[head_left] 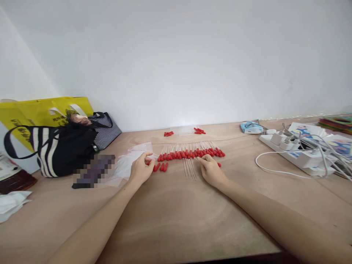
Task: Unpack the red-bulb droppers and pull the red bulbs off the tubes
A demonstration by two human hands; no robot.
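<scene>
My left hand [141, 168] is at the left end of a short line of loose red handles [164, 167]. Its fingers curl down at a red handle, mostly hidden by them. My right hand [211, 170] is closed, thumb and forefinger pinched on the end of a thin pale rod. Beside it lie several bare thin rods [189, 170] side by side. Behind both hands stretches a long row of red-handled thin rods [189, 153], their handles toward me. Another bit of red shows just past my right hand.
Clear plastic bags [123, 161] lie left of my left hand, near a pixelated dark object [95, 171]. Red pieces [199, 131] sit by the wall. Bags [60, 146] stand at left. A power strip [299, 156] with cables and a blue mask [251, 127] are at right.
</scene>
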